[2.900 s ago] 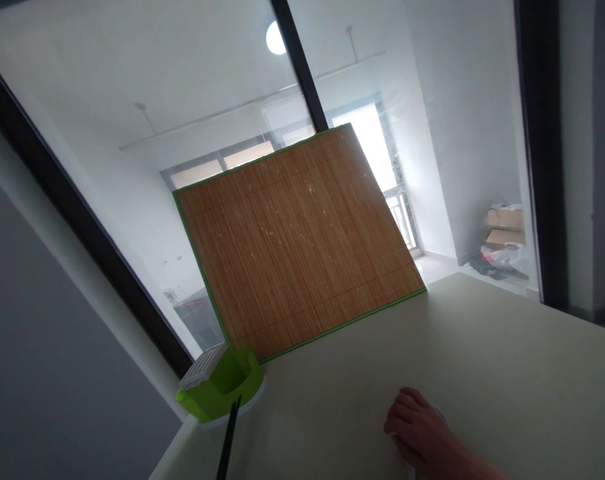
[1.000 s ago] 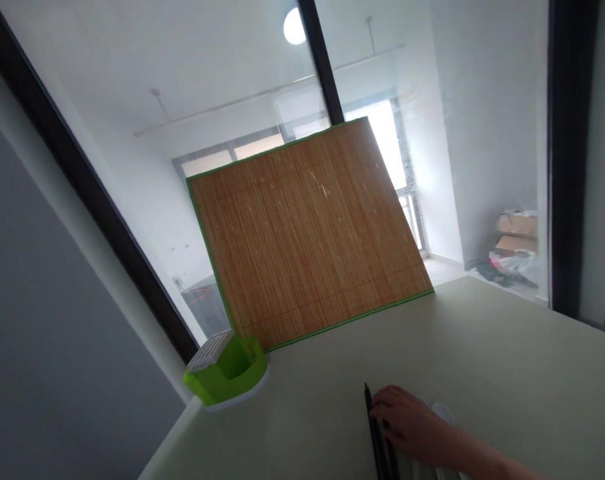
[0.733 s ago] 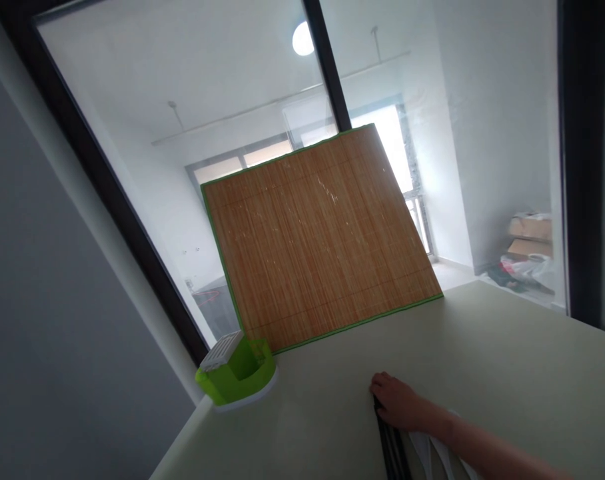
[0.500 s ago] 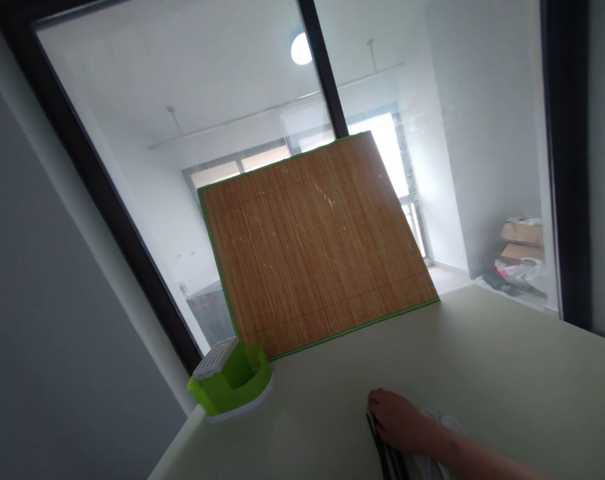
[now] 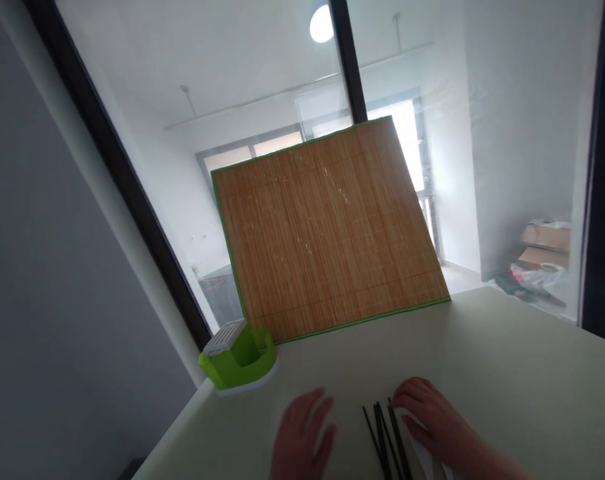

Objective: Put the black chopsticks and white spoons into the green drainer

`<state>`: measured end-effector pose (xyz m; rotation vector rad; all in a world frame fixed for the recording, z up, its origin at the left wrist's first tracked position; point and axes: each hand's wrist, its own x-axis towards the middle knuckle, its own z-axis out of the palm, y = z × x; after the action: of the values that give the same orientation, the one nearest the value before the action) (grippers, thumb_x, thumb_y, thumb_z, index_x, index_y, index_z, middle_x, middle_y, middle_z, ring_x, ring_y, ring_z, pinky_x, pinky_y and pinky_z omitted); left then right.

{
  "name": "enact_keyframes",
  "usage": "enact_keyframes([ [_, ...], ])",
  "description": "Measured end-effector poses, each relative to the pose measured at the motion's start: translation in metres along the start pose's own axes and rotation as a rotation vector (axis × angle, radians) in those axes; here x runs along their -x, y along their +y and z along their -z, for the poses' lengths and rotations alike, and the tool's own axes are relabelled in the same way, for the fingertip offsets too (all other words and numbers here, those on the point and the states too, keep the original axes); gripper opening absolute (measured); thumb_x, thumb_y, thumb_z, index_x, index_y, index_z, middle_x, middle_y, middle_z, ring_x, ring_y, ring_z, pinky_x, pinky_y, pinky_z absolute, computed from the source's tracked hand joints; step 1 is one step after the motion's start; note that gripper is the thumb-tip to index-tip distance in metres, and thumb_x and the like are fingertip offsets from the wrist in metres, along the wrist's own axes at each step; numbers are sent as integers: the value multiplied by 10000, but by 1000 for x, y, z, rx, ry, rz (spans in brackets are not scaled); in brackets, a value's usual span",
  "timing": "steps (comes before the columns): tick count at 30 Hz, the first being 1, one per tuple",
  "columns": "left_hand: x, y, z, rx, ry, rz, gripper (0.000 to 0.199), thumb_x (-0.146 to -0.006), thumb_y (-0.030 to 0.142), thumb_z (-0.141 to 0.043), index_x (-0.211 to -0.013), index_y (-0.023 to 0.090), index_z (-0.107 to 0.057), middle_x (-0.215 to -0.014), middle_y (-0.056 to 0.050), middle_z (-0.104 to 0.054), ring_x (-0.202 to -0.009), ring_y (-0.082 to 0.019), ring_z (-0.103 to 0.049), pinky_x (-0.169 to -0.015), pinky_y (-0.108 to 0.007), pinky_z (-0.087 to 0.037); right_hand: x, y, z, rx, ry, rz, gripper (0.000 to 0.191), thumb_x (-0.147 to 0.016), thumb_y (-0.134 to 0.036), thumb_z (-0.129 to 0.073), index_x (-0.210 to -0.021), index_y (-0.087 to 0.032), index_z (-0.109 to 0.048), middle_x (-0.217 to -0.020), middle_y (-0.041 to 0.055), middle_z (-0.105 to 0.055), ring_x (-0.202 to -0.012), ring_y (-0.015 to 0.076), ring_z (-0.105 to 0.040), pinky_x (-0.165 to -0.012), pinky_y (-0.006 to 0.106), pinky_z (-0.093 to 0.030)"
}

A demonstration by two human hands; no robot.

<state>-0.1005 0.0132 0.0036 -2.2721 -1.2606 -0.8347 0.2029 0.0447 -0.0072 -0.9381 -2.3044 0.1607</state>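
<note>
Several thin black chopsticks (image 5: 385, 440) lie on the pale table, spread slightly apart with their far ends pointing away from me. Just right of them is my right hand (image 5: 430, 417), its fingertips at the end of the rightmost chopstick and its thumb apart from the fingers. I cannot tell whether it touches that chopstick. Partly hidden under this hand are white pieces (image 5: 422, 457), which look like spoons. My left hand (image 5: 302, 437) hovers to the left of the chopsticks, fingers spread and slightly blurred, with nothing in it.
A bright green utensil holder (image 5: 225, 370) with a white slotted top and white base stands at the table's left edge. Behind it, a brown bamboo mat (image 5: 332, 233) edged in green leans upright against the window. The pale table (image 5: 522, 373) extends to the right.
My left hand has come into view left of the chopsticks. My right hand has shifted right, off the chopsticks' ends, which now show. The view has tilted slightly.
</note>
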Motion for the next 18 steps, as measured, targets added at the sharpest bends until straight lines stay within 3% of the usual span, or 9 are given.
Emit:
enact_keyframes([
  [4, -11, -112, 32, -197, 167, 515, 400, -875, 396, -419, -1209, 208, -532, -1203, -89, -573, -1122, -244, -541, -958, -387, -450, 32, 24, -1, 112, 127, 10, 225, -871, -206, -504, -1070, -271, -586, -1010, 25, -648, -991, 193, -562, -873, 349, -421],
  [7, -20, -165, 56, -350, 203, 777, 555, -823, 454, -464, -1279, 140, -451, -1234, -138, -544, -1179, -292, -486, -1012, -423, -379, 47, 42, -6, 201, 243, 4, 240, -855, -247, -549, -1091, -281, -579, -998, 13, -653, -978, 194, -574, -853, 335, -428],
  [10, -34, -194, 68, -379, 93, 892, 727, -765, 522, -527, -1335, 101, -364, -1290, -170, -506, -1220, -307, -449, -1033, -427, -340, 51, 53, -8, 254, 310, -22, 232, -852, -262, -553, -1081, -277, -584, -1004, 14, -650, -981, 199, -572, -859, 338, -419],
  [13, -46, -216, 68, -354, -29, 984, 818, -746, 568, -535, -1371, 91, -310, -1329, -201, -472, -1245, -327, -431, -1017, -431, -346, 52, 59, -8, 286, 323, -18, 224, -844, -274, -564, -1067, -277, -593, -989, 13, -652, -971, 205, -572, -855, 340, -414],
  [16, -52, -243, 63, -294, -129, 1085, 902, -701, 612, -561, -1392, 98, -291, -1287, -215, -514, -1177, -356, -502, -927, -432, -422, 55, 61, -7, 300, 317, -24, 211, -841, -274, -562, -1048, -277, -602, -972, 15, -655, -960, 213, -573, -844, 349, -414],
  [18, -52, -261, 58, -248, -128, 1102, 902, -655, 605, -605, -1358, 96, -361, -1176, -196, -600, -1054, -343, -591, -822, -392, -483, 55, 61, -6, 295, 311, -63, 187, -851, -263, -546, -1027, -273, -607, -960, 19, -654, -946, 216, -572, -832, 356, -416],
])
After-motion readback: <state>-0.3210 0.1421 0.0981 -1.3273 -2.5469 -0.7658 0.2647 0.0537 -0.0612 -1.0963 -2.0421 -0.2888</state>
